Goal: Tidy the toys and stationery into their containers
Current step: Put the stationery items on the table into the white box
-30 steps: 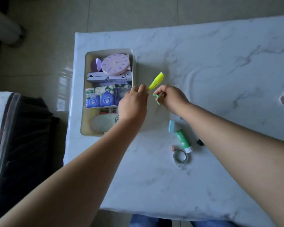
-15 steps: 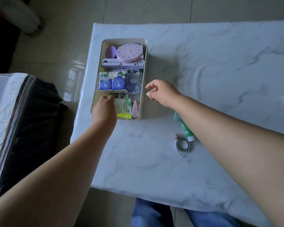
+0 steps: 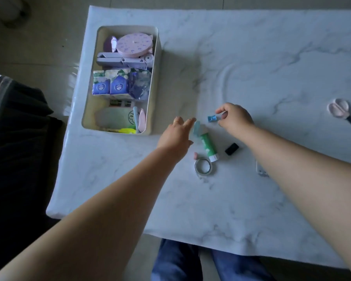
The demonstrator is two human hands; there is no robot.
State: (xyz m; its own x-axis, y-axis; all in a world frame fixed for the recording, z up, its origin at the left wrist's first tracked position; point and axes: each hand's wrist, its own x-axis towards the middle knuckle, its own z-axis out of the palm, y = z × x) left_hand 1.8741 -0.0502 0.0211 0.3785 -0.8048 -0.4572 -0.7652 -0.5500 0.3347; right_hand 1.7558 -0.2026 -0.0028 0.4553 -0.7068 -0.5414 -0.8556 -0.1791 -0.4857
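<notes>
Reach is what matters at this moment: two hands converge on the loose stationery lying at about four o'clock from the storage box [image 3: 157, 82], and each has its own nearest item. Right hand [image 3: 234, 118] hovers with thumb and forefinger spread but curling inward, and the small blue clip [image 3: 211, 118] sits just beside those fingertips at their nine o'clock, apart from them as far as can be seen, so nothing is pinched yet. Left hand [image 3: 176, 136] stretches out with fingers straight and loosely spread, its tips just reaching the pale blue eraser [image 3: 196, 126] at its one o'clock; whether they touch it I cannot tell. The green glue stick [image 3: 208, 146] lies right against the eraser, its long axis running from eleven to five o'clock, white cap end nearest the person, close to the left hand's three o'clock side. Further toward the person sit the tape ring [image 3: 203, 166] and, at the glue stick's three o'clock, a small black block [image 3: 231, 149]. Pink-handled scissors [image 3: 340, 112] lie well apart, far out at three o'clock on the marble table [image 3: 272, 57]. I judge the clip falls to the right hand and the eraser or glue stick to the left, each then travelling toward ten o'clock into the box, whose near end already holds a yellow highlighter [image 3: 127, 130].
</notes>
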